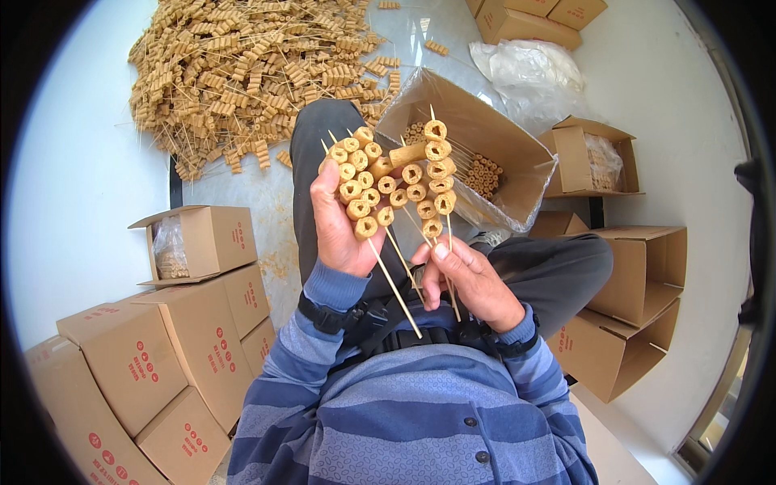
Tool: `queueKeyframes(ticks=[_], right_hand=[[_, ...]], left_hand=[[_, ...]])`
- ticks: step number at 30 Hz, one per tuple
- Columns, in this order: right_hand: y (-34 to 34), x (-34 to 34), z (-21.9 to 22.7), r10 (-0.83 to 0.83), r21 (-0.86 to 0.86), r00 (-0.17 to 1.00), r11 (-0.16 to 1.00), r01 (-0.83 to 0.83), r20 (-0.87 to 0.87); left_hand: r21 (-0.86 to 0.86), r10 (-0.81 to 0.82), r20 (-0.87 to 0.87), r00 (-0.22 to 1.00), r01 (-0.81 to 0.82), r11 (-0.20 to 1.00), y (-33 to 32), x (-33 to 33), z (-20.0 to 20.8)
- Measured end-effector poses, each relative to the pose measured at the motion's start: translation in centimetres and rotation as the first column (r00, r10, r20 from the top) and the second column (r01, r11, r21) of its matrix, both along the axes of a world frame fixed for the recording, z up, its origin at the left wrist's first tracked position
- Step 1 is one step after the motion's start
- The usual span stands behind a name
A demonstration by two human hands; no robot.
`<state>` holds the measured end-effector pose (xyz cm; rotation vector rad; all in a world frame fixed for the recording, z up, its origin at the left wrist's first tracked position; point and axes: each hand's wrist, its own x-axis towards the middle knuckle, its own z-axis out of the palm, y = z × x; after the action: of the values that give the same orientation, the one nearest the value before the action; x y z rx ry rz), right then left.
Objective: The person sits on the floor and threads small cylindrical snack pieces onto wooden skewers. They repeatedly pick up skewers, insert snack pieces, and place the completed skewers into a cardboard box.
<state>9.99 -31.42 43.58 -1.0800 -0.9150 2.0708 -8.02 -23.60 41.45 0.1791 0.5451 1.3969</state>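
Note:
My left hand (339,226) grips a fanned bunch of thin wooden skewers (392,186), each threaded with tan ring-shaped food pieces. My right hand (469,279) pinches the lower ends of the rightmost skewers between thumb and fingers, just below the rings. Both hands hover over my lap, in front of an open cardboard box (517,153) lined with clear plastic. That box holds more tan rolls (483,174) lying inside it.
A large heap of filled skewers (250,69) lies on the floor ahead. Stacked cardboard boxes (153,347) stand at my left, and more boxes (634,283) at my right. A white plastic bag (529,69) sits at the far right.

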Motion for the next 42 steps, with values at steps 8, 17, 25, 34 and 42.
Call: queueKeyframes(ticks=[8, 17, 25, 34, 42], right_hand=[[-0.2, 0.3, 0.1, -0.017, 0.036, 0.992, 0.999, 0.012, 0.128], [0.4, 0.1, 0.5, -0.177, -0.028, 0.974, 0.983, 0.182, 0.140], [0.4, 0.7, 0.9, -0.143, -0.207, 0.969, 0.973, 0.100, -0.202], [0.2, 0.4, 1.1, -0.167, -0.157, 0.969, 0.978, 0.139, -0.182], [0.4, 0.7, 1.0, -0.108, -0.185, 0.973, 0.980, 0.069, -0.206]], left_hand=[[0.073, 0.031, -0.118, 0.993, -0.023, 0.997, 0.1, -0.1, -0.2], [0.097, -0.084, -0.057, 0.995, 0.089, 0.991, -0.6, 0.0, 0.7], [0.099, -0.132, 0.048, 0.990, 0.127, 0.987, -0.8, 0.6, 0.2], [0.064, -0.043, -0.073, 0.996, 0.048, 0.997, -0.8, 1.1, 0.6], [0.130, -0.136, 0.028, 0.990, 0.132, 0.983, -0.8, 0.4, 0.3]])
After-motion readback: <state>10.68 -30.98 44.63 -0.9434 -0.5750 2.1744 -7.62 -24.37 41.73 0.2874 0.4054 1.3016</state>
